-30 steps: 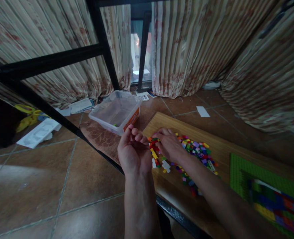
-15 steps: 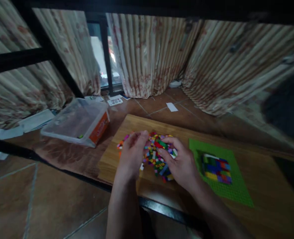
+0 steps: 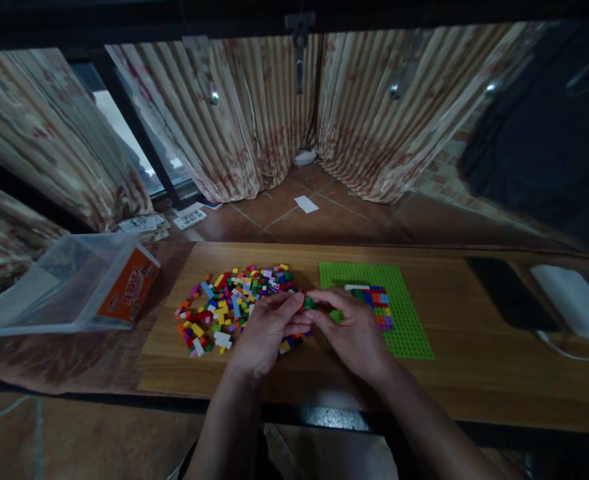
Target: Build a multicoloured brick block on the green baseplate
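Fingertip to fingertip, my left hand and my right hand meet over the wooden table. A small green toy brick sits pinched in my right fingers. At my left fingertips a bit of a red brick shows, mostly covered; whether the two are joined I cannot tell. Loose coloured bricks lie in a pile left of and beneath my left hand. Behind my right hand is a green baseplate carrying a multicoloured block of bricks, partly hidden by that hand.
A clear plastic box with an orange label stands at the left. Toward the right end of the wooden table lie a dark flat phone-like object and a white device with a cable. Striped curtains hang behind.
The view has swung to the right. My hands have come together, from apart over the brick pile to touching at the fingertips, with the red and green bricks between them.
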The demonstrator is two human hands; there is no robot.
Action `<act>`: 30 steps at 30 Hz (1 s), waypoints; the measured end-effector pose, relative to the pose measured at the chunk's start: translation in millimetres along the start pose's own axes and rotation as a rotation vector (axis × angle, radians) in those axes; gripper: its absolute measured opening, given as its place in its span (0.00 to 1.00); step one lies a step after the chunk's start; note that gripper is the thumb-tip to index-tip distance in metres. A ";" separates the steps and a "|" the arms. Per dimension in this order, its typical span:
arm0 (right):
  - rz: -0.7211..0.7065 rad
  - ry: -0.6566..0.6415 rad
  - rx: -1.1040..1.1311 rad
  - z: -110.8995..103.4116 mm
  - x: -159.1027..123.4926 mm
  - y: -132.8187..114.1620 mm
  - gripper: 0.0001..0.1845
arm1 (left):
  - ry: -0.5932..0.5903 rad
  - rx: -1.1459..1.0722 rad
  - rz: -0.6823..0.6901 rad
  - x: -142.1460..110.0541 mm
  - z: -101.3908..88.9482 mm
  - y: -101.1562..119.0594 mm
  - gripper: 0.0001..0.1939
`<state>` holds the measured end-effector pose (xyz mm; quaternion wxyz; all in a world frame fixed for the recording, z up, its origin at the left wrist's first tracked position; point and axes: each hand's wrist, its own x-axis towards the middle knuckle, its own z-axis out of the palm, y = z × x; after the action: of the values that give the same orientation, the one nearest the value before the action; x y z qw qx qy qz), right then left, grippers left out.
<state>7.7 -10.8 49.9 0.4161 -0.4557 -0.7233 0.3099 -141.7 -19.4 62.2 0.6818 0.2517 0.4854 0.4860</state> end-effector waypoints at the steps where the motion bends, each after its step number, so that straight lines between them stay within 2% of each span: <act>1: -0.002 -0.006 -0.022 -5.5 -0.8 2.8 0.09 | -0.008 0.005 -0.008 2.1 4.0 -2.6 0.19; 9: -0.022 0.037 0.047 -28.2 -3.3 26.4 0.07 | -0.044 -0.032 0.013 12.0 31.5 -14.3 0.16; 19: 0.197 0.167 0.384 -37.6 -2.1 36.9 0.11 | -0.096 -0.155 0.018 16.6 40.2 -17.4 0.13; 24: 0.190 0.125 0.288 -39.2 -3.0 38.9 0.13 | -0.117 -0.138 -0.043 16.4 42.6 -19.3 0.16; 30: 0.153 0.055 0.192 -34.5 -7.1 38.6 0.11 | -0.119 -0.036 0.001 17.8 38.1 -25.9 0.17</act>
<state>55.5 0.2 31.7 0.4526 -0.4759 -0.6417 0.3961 -95.3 -8.7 49.0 0.7134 0.2682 0.4352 0.4793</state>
